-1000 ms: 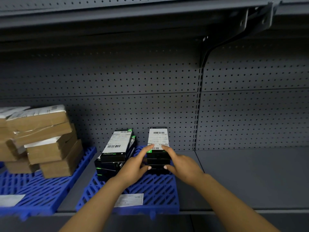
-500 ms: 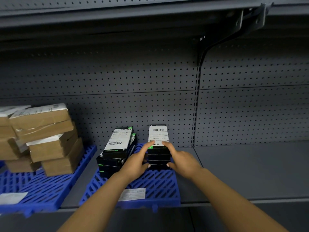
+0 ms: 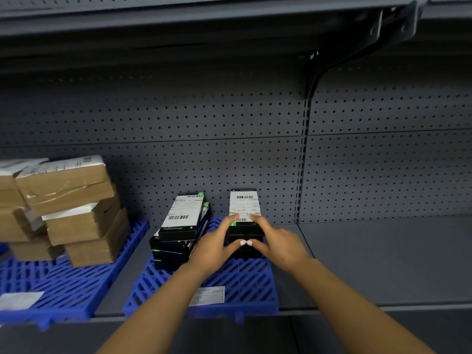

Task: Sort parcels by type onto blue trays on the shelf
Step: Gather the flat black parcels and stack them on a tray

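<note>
Shelving of grey metal fills the view: a perforated back panel [image 3: 229,129], a flat shelf [image 3: 370,261] and a dark bracket [image 3: 339,65] under the shelf above. Two blue trays sit on the shelf side by side. The left tray [image 3: 76,290] carries a leaning pile of brown cardboard parcels [image 3: 74,210], some wrapped in clear film, and a white label lies flat near its front edge. The middle tray [image 3: 255,284] holds two stacks of black boxes with green trim. The left stack [image 3: 178,233] is untidy, its top box skewed and showing a white barcode label. The right stack [image 3: 245,226] stands straight at the back of the tray, close to the back panel, and also has a label on top. A paper slip [image 3: 208,296] lies on the tray's front grid. The left hand [image 3: 214,247] and right hand [image 3: 278,245] clasp the right stack from either side, index fingers on the top box's near edge, thumbs meeting against its front face.
</note>
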A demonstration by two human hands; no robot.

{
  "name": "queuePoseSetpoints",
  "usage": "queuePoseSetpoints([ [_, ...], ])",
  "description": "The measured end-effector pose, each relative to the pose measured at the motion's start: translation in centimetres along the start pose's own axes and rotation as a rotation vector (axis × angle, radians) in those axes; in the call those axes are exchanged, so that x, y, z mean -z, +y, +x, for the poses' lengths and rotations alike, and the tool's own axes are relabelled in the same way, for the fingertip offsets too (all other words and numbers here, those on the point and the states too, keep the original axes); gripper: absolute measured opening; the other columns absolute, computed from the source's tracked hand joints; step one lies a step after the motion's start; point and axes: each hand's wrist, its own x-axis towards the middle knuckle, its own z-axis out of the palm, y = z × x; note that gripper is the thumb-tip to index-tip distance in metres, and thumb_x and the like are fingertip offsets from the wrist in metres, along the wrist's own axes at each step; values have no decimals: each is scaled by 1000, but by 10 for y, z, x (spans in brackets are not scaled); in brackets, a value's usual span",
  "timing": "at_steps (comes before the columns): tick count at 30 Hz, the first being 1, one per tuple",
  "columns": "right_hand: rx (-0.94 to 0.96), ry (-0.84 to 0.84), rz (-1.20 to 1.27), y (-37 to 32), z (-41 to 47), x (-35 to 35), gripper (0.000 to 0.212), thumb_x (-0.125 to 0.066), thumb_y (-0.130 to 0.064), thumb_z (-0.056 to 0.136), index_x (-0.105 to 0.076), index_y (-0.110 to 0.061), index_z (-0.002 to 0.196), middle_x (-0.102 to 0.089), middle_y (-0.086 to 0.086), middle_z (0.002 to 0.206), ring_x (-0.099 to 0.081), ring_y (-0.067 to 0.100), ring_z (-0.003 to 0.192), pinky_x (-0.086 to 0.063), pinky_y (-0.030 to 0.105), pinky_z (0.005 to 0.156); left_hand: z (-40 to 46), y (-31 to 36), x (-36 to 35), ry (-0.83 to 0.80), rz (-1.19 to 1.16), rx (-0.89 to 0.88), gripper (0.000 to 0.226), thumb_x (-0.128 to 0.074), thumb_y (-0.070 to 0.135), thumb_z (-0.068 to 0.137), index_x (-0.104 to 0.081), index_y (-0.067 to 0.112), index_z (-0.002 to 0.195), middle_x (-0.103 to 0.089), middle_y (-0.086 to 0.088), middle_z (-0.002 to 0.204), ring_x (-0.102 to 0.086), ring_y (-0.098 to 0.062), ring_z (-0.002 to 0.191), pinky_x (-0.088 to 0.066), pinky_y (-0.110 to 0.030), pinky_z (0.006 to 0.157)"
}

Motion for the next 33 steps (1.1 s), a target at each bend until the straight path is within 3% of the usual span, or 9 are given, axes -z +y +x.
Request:
queuePoseSetpoints([
  [3,0,-10,57,2,1,-3,58,-48,-50,93,-20,-36,142,-62,4,111,-59,20,92,-47,32,66,-2,5,2,-11,-69,-8,63,-63,42,87,-27,49,138,-55,3,132,-54,-10,115,-47,-35,97],
  [5,8,-18,105,2,0,-2,57,-49,-45,94,-21,-35,143,-57,5,123,-57,21,103,-50,34,76,-4,6,3,-8,-89,-21,64,-65,36,87,-29,46,139,-43,9,144,-41,-7,130,-38,-32,107],
  [10,79,-18,131,5,-2,10,51,-42,-35,99,-23,-31,147,-47,4,140,-45,19,124,-41,30,93,-7,6,5,28,-122,-12,67,-67,33,86,-32,39,143,-37,13,147,-32,-2,135,-30,-28,112],
  [15,172,82,159,-4,-4,18,50,-41,-31,100,-24,-30,147,-35,0,150,-29,13,138,-27,28,111,-16,25,15,174,-88,-27,59,-61,32,91,-34,33,144,-39,13,146,-31,3,132,-23,-7,104],
  [19,224,140,187,-21,6,28,50,-40,-33,100,-23,-33,147,-33,-2,151,-26,12,140,-26,31,113,-27,40,46,295,72,-59,58,-59,34,92,-35,31,144,-45,8,140,-37,-10,131,-30,-22,106],
  [23,290,132,209,-45,24,23,49,-42,-32,100,-26,-32,147,-36,-2,150,-28,13,139,-27,34,113,-41,35,74,373,266,-35,55,-60,39,90,-42,28,141,-61,1,120,-52,-20,112,-40,-34,94],
  [26,321,104,219,-65,31,13,49,-41,-33,100,-26,-32,146,-37,-3,149,-29,14,139,-25,32,113,-51,16,84,389,359,-7,54,-62,41,88,-46,28,138,-64,3,118,-55,-22,108,-41,-40,93],
  [30,310,29,128,-84,37,0,48,-34,-39,101,-21,-35,147,-31,-8,152,-14,14,143,-12,33,116,-62,-4,96,391,551,70,51,-53,54,87,-50,32,133,-66,5,118,-49,-22,121,-25,-51,108],
  [33,303,-24,84,-94,39,-4,49,-34,-40,101,-20,-36,148,-29,-9,153,-10,14,144,-7,34,116,-68,-9,100,319,582,141,52,-52,55,88,-44,37,137,-59,9,128,-35,-21,134,-10,-52,113],
])
